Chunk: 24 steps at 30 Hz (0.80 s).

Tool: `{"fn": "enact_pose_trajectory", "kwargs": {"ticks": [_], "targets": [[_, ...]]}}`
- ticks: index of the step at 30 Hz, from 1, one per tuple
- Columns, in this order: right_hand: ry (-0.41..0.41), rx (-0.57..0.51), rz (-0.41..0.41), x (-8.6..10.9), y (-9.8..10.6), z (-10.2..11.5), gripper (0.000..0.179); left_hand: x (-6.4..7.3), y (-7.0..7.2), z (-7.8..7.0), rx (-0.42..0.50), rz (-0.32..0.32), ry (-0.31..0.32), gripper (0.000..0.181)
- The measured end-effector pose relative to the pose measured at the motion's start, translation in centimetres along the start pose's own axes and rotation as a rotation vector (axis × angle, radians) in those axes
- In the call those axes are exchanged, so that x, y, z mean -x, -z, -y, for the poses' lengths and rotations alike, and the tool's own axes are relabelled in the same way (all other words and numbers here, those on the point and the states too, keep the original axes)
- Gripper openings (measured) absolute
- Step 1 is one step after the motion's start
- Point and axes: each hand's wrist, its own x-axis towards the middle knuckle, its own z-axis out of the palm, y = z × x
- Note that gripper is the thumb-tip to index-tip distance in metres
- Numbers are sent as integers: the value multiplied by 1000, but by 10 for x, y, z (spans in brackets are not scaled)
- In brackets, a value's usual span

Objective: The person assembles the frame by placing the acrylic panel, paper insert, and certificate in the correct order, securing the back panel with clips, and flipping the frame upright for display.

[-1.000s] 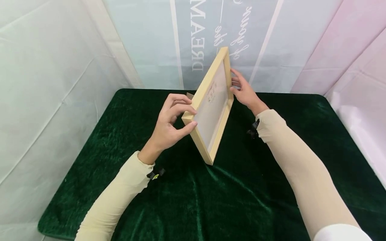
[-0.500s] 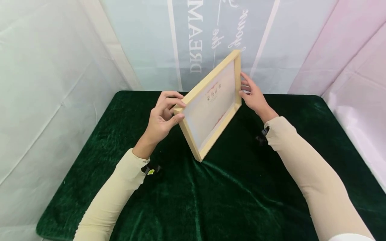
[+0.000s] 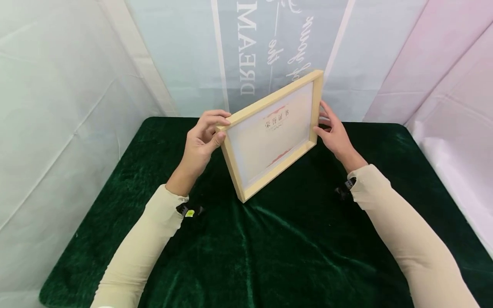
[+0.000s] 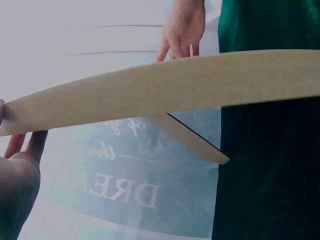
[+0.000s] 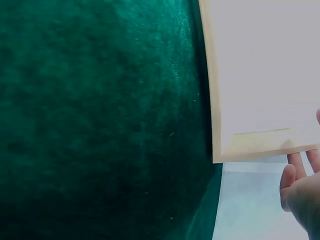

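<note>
A light wooden picture frame [image 3: 280,169] stands on its lower edge, its front turned partly towards me. Behind its glass lies a pale certificate [image 3: 265,145] with dark characters and red trim. My left hand [image 3: 197,139] grips the upper left corner, thumb in front and fingers over the top. At the right side my right hand [image 3: 334,134] holds the edge, its thumb at the front and fingers on the outer side. In the left wrist view, a thin support strut [image 4: 195,140] juts from behind the frame. The frame's back is mostly hidden.
Dark green velvet cloth [image 3: 292,256] covers the table, with creases running forward from the frame's lower corner. Close behind the table hangs a pale blue backdrop [image 3: 192,55] with mirrored lettering. White fabric [image 3: 69,128] walls off the left side.
The frame has turned from nearly edge-on to show its front more. Its right side swung right and nearer with my right hand, while my left hand shifted left and slightly up.
</note>
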Motion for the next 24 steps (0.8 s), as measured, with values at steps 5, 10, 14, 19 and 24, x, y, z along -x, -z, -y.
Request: {"fn": "enact_pose_trajectory", "kwargs": {"ticks": [5,10,14,19,24], "targets": [[7,4,-52,11,2,-6,74,-12,7,3,61,-51,62,18],[39,20,-132,13,5,-30,68,-21,17,9,111,-118,121,15],[66,56,-179,16,8,-36,64,-25,25,16,134,-173,171,19],[59,127,-191,18,11,-36,56,-27,33,27,223,-259,248,18],[97,138,-147,20,11,-35,58,-22,38,33,162,-269,289,21]]}}
